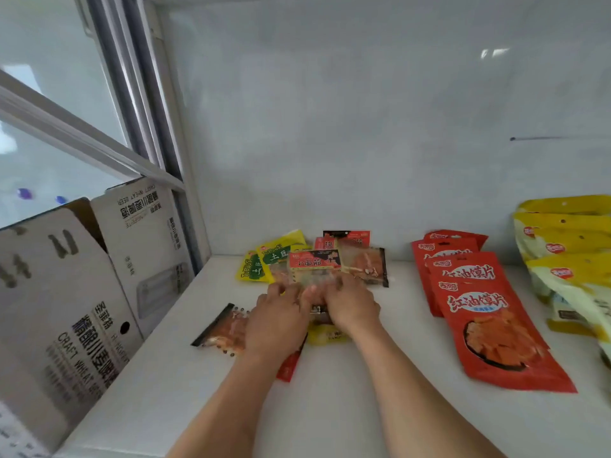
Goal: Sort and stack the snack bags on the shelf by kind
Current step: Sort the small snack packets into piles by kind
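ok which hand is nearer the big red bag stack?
Right. The right hand sits just left of the big red bag stack, a strip of shelf between them; the left hand lies farther left.

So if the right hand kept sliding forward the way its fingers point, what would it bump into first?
Probably the small clear snack bag with the red label that the right hand already touches. Behind that lies the clear bag of orange snacks, then the white back wall, though depth is unclear.
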Action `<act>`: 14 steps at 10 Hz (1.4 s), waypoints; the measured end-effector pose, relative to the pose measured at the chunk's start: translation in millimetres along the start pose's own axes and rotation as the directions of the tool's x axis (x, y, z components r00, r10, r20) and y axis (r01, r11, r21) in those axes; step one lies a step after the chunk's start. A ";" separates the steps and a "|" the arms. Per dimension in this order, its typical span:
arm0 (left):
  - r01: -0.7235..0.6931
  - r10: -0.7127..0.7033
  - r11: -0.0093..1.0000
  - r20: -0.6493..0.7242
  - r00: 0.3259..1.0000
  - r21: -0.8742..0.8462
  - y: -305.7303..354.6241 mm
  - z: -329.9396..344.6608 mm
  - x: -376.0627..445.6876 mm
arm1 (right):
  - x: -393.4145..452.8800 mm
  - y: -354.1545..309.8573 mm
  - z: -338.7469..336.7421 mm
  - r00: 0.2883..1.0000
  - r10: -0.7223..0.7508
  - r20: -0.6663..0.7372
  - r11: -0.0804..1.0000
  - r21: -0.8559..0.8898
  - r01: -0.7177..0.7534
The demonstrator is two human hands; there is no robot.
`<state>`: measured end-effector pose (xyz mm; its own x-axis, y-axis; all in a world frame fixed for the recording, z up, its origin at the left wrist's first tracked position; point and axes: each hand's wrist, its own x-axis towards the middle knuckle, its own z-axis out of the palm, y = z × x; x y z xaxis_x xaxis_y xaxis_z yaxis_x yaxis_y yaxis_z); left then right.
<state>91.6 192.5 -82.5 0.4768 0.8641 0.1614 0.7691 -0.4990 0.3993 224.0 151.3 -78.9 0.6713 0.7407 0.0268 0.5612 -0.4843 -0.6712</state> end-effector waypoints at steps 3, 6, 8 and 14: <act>-0.021 0.019 1.000 -0.095 0.995 -0.018 -14.7 -10.5 32.3 | 29.4 13.8 -18.0 0.967 0.116 -0.225 0.992 -0.024 -0.124; 0.001 -0.005 0.998 0.070 0.998 0.062 -23.4 -11.2 38.3 | 20.7 0.7 -16.8 0.989 0.038 -0.145 0.968 -0.238 -0.072; 0.053 -0.056 0.989 0.020 0.998 0.141 -37.6 -19.7 30.6 | 17.6 3.1 -25.6 0.994 0.020 -0.108 0.963 -0.263 -0.048; 0.079 -0.080 0.993 -0.009 0.997 -0.086 -33.4 -35.6 13.2 | 7.7 7.3 -28.7 0.994 0.084 0.075 0.995 0.048 -0.087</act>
<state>57.1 222.9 -61.6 0.4098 0.9018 0.1371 0.7649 -0.4216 0.4870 247.2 140.1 -62.3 0.6778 0.7304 -0.0847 0.4769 -0.5243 -0.7054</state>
